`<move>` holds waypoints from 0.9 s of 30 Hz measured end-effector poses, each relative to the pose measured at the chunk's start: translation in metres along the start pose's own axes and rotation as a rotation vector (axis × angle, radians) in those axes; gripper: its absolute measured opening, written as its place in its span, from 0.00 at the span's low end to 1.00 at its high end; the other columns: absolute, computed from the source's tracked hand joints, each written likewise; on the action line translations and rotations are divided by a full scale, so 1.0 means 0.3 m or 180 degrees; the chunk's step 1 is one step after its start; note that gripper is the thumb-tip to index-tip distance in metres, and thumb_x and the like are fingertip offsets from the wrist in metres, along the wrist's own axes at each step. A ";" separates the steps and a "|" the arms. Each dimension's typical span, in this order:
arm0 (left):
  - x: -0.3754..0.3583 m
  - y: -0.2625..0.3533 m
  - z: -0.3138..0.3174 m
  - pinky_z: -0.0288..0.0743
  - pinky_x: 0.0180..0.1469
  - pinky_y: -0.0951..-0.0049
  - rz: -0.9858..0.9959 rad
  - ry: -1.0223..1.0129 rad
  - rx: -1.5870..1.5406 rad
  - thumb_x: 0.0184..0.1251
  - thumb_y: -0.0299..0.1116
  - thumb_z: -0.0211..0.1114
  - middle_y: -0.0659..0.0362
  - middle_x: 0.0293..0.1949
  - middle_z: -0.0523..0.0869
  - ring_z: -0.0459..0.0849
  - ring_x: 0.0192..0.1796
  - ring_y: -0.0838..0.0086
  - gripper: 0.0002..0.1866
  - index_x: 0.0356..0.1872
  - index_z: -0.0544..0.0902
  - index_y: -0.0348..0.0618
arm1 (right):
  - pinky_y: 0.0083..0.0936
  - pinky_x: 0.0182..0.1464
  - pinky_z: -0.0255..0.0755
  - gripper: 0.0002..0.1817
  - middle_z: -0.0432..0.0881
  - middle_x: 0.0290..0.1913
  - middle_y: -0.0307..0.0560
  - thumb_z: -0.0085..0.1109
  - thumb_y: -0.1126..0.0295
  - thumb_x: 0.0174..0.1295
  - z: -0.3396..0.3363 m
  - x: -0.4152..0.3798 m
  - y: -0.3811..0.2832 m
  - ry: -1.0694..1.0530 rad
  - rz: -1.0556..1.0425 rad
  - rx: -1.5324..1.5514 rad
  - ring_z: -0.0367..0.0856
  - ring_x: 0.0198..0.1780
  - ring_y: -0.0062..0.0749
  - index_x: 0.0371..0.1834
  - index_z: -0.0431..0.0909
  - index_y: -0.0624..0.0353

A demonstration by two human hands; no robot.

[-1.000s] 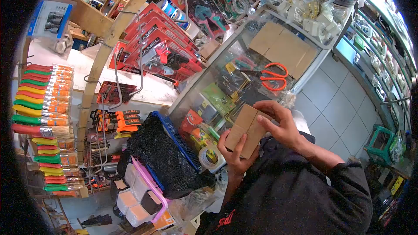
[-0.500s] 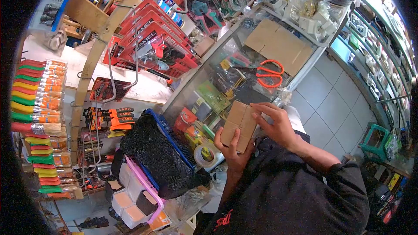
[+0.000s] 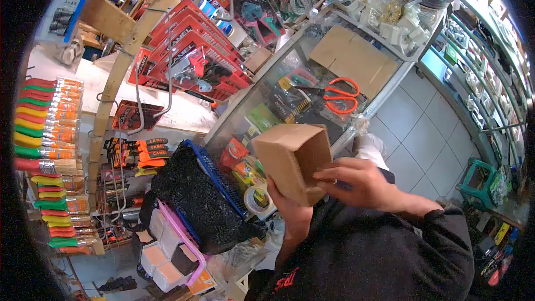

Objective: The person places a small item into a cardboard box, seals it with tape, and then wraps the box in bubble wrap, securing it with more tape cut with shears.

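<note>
A small brown cardboard box (image 3: 277, 159) is tilted in front of my body, its open end turned to the right and the dark inside partly showing. My left hand (image 3: 291, 209) grips it from below, with most of the fingers hidden behind the cardboard. At the opening, my right hand (image 3: 362, 183) has its fingers stretched towards the inside and slightly apart, a little blurred. Whether those fingertips touch the inner wall I cannot make out. Beyond the box, orange-handled scissors (image 3: 341, 96) lie on the glass counter (image 3: 245, 100).
A flat cardboard piece (image 3: 354, 58) lies on the counter near a tray of white fittings (image 3: 398, 28). To the left stand a blue basket (image 3: 214, 175) with black netting and a pink basket (image 3: 181, 226). Paintbrushes (image 3: 53, 128) hang at far left. A green stool (image 3: 478, 181) stands right.
The box has turned and tipped, so its open end now shows, and it sits higher and further left. My right hand has moved down from the box's top edge to the opening.
</note>
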State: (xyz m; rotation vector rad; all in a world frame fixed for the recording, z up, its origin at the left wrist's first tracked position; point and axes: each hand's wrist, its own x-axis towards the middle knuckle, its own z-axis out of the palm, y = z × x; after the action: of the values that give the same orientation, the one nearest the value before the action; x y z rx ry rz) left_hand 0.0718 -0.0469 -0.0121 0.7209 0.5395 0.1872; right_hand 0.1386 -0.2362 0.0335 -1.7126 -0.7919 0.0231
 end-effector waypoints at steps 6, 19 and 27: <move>-0.002 -0.042 0.044 0.65 0.77 0.48 -0.0097 -0.0355 0.0017 0.82 0.60 0.47 0.55 0.77 0.70 0.71 0.76 0.57 0.36 0.80 0.63 0.49 | 0.63 0.80 0.45 0.60 0.49 0.83 0.67 0.82 0.59 0.50 0.100 0.108 -0.016 -0.0060 0.0181 -0.1309 0.45 0.84 0.67 0.84 0.53 0.60; 0.023 -0.124 -0.039 0.60 0.79 0.51 0.1063 -0.0661 0.1399 0.77 0.47 0.63 0.50 0.79 0.63 0.65 0.79 0.59 0.41 0.82 0.53 0.44 | 0.68 0.82 0.27 0.65 0.42 0.86 0.71 0.58 0.19 0.54 0.175 0.126 0.056 -0.0169 0.0240 -0.1570 0.34 0.87 0.71 0.86 0.54 0.54; 0.055 -0.120 -0.069 0.58 0.80 0.52 0.1048 -0.0558 0.1531 0.78 0.40 0.65 0.49 0.80 0.59 0.63 0.80 0.60 0.44 0.84 0.48 0.43 | 0.71 0.78 0.46 0.46 0.40 0.86 0.72 0.51 0.32 0.65 0.266 0.151 0.161 0.0148 0.0194 -0.0885 0.40 0.84 0.79 0.85 0.60 0.38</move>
State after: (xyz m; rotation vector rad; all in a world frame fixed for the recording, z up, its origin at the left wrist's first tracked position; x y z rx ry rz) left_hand 0.0740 -0.0560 -0.0559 1.2836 0.2938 0.3020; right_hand 0.1639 -0.1487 -0.0158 -1.9923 -0.7340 -0.0887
